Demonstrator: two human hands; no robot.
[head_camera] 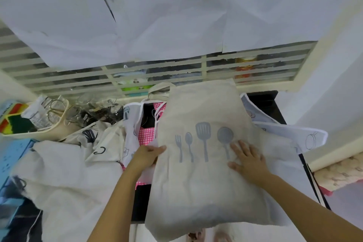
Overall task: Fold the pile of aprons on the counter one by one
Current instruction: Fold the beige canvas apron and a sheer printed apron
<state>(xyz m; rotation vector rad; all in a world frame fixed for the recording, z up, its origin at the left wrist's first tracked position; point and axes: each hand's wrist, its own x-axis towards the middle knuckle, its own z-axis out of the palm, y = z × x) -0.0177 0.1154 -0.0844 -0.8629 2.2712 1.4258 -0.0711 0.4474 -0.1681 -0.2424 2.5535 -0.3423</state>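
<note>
The utensil-print apron lies spread flat on the black counter, directly in front of the person, print side up, bib end pointing away. The right hand rests on it just right of the printed utensils, fingers straight and spread, palm down; this looks like pinning and smoothing the cloth so it does not slide. The left hand grips the apron's left edge, fingers curled round the fabric, probably ready to lift that side across for a lengthwise fold.

Left of this apron, the pile of aprons sits rumpled and close, with a pink checked apron showing just beyond its left edge. To the right of it, and partly under it, a white apron with pot outlines fans out toward the wall. Beyond the pile's far side stands a cream basket.

The apron's near hem appears to hang past the counter's front edge. Room to swing the left side over looks free above the cloth, while both flanks are crowded by other fabric, so the fold probably has to land on the apron itself.
</note>
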